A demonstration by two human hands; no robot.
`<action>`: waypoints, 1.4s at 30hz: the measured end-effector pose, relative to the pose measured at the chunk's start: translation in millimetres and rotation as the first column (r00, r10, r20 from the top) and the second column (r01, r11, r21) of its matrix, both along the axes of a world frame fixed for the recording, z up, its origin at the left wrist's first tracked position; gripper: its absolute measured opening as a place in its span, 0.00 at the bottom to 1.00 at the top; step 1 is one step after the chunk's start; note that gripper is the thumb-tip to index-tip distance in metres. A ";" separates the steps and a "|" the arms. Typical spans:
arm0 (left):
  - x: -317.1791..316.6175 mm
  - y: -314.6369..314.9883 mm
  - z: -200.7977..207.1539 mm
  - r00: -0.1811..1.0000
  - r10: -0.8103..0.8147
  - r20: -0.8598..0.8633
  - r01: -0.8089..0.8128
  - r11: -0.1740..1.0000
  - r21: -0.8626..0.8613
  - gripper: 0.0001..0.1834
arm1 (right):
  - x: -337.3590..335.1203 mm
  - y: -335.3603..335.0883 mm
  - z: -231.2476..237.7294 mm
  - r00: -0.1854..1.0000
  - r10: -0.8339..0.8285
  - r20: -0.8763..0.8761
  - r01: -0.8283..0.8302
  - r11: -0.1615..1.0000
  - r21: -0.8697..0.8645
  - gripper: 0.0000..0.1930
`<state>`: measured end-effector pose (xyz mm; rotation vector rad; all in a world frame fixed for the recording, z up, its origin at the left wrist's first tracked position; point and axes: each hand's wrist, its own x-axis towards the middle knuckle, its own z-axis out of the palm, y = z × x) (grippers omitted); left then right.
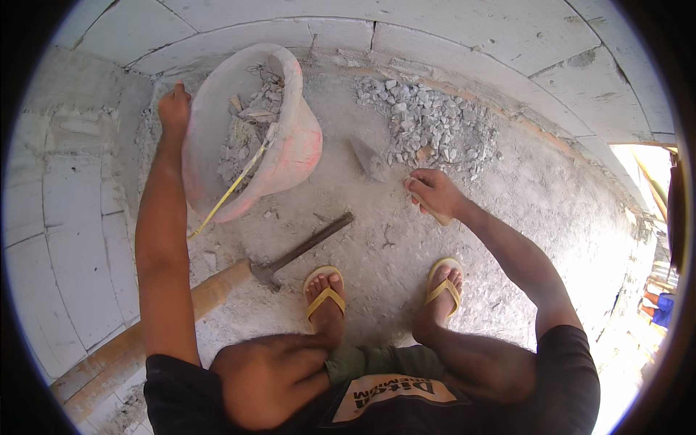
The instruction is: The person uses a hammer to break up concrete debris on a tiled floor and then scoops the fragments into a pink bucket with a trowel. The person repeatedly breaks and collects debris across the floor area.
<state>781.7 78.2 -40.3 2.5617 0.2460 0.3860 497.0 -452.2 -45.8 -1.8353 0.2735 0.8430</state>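
Observation:
A tub (304,148), pale pink with red marks and coated in dust, leans on its side with its mouth tilted toward the left. Grey rubble (243,148) and debris lie inside it. My left hand (174,109) is closed at the tub's left rim; its fingertips are partly hidden. On the right, my right hand (431,194) grips a trowel by its handle. The trowel's dusty blade (370,161) points up and left, resting low near the edge of a heap of broken grey chunks (435,119).
A hammer (304,250) lies on the dusty floor between the tub and my sandalled feet, its head near a wooden beam (214,290). A yellow strap (232,188) hangs from the tub. Block walls (449,43) stand behind and at left; another person's leg (650,298) shows far right.

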 end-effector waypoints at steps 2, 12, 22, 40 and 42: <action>-2.9 -10.4 4.2 1.000 0.005 0.017 -0.006 0.999 0.048 0.30 | -10.2 1.4 -5.2 0.956 0.181 0.230 -0.155 0.980 -0.127 0.16; -23.2 -62.7 31.5 1.000 0.004 -0.027 -0.006 0.998 -0.057 0.31 | 28.7 -55.2 -19.6 0.843 0.232 0.485 0.038 0.874 -0.484 0.15; -29.5 -63.7 33.5 0.998 -0.009 -0.055 0.004 0.996 -0.094 0.31 | 39.1 -50.3 0.4 0.826 0.355 0.437 0.028 0.750 -0.661 0.16; -33.4 -69.7 36.6 0.996 -0.048 -0.071 0.035 0.986 -0.164 0.32 | 35.7 -28.5 138.5 0.777 0.473 0.416 -0.078 0.727 -0.682 0.14; -35.4 -70.3 38.4 0.996 -0.034 -0.088 0.019 0.986 -0.164 0.32 | 39.8 -15.0 170.2 0.754 0.471 0.457 -0.051 0.736 -0.675 0.15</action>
